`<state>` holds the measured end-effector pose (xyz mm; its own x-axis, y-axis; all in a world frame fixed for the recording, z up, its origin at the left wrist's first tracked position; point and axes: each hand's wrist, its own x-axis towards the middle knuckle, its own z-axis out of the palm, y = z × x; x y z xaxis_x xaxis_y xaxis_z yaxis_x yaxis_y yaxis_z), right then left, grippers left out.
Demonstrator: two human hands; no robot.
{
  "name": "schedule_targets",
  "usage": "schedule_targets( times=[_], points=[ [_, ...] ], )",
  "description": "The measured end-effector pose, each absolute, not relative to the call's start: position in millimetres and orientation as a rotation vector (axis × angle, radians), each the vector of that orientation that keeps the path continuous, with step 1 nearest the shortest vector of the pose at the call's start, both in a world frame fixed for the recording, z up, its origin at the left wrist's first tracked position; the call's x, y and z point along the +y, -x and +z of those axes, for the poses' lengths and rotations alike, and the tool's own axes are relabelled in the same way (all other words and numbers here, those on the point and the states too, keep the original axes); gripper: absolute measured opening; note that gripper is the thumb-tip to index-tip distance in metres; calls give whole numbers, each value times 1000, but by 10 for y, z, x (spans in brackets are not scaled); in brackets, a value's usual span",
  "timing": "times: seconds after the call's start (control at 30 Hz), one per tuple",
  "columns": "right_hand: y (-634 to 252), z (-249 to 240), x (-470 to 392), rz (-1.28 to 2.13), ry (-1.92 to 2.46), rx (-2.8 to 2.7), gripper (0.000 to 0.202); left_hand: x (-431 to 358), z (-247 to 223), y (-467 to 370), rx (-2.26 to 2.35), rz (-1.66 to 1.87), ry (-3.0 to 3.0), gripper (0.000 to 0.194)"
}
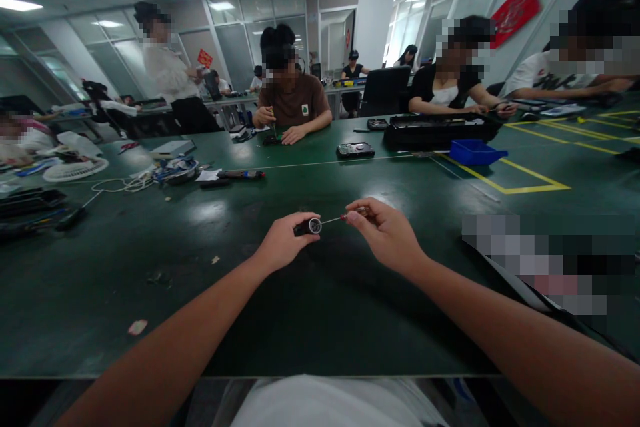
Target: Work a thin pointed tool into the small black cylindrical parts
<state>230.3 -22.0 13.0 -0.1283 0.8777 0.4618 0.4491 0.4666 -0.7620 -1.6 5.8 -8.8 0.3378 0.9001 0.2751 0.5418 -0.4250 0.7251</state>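
Near the middle of the green table, my left hand (285,240) is closed round a small black cylindrical part (314,225), whose round, silvery-rimmed end faces right and toward me. My right hand (387,230) pinches the handle of a thin screwdriver (344,217), reddish at the collar. Its metal shaft points left, and the tip is at or very near the rim of the black part; whether it touches cannot be made out. Both hands are held just above the table surface.
Beyond my hands on the green table (240,320) lie a pen-like tool (243,175), an opened device (355,149), a blue tray (475,152) and a long black housing (435,130). Cables (175,170) and a white fan grille (75,170) are at left. People sit opposite.
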Motion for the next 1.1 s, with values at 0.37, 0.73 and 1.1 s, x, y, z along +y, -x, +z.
schedule_targets(
  times=[0.37, 0.73, 1.1],
  points=[
    [-2310, 160, -250, 457, 1142, -1912, 13, 64, -92, 32, 1292, 861, -2226, 37],
    [-2264, 164, -268, 517, 1209, -1987, 26, 42, -56, 34, 1319, 878, -2226, 39],
    [-2269, 159, -257, 530, 1218, -1979, 25, 62, -107, 48, 1270, 871, -2263, 40]
  ],
)
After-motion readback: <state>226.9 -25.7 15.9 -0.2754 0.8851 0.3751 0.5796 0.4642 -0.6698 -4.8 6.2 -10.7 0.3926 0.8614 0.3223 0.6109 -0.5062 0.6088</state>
